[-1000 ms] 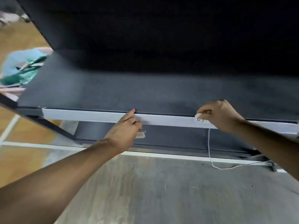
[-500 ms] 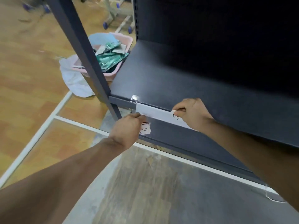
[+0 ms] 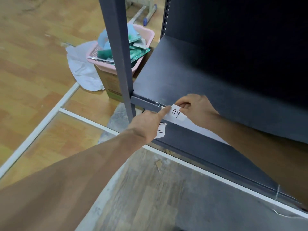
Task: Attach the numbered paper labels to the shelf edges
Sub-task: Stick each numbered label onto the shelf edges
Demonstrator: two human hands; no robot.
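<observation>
A dark grey metal shelf (image 3: pixel 191 77) has a white strip (image 3: pixel 200 129) along its front edge. A paper label marked "09" (image 3: pixel 176 113) lies against the left end of that strip. My right hand (image 3: pixel 195 109) pinches the label's upper right corner with curled fingers. My left hand (image 3: pixel 148 124) presses its straight forefinger on the label's left edge, while its other fingers hold more paper labels (image 3: pixel 160 132) with black marks under the palm.
A grey upright post (image 3: pixel 118 52) stands at the shelf's left end. Behind it a pink basket (image 3: pixel 146 34) of green packets sits on a cardboard box, with a white cloth (image 3: pixel 81 67) on the wooden floor. A lower shelf (image 3: pixel 216 155) runs below.
The camera view swung left and down along the shelf. Both hands slid to the strip's left end, and the "09" label now lies flat there under my left forefinger.
</observation>
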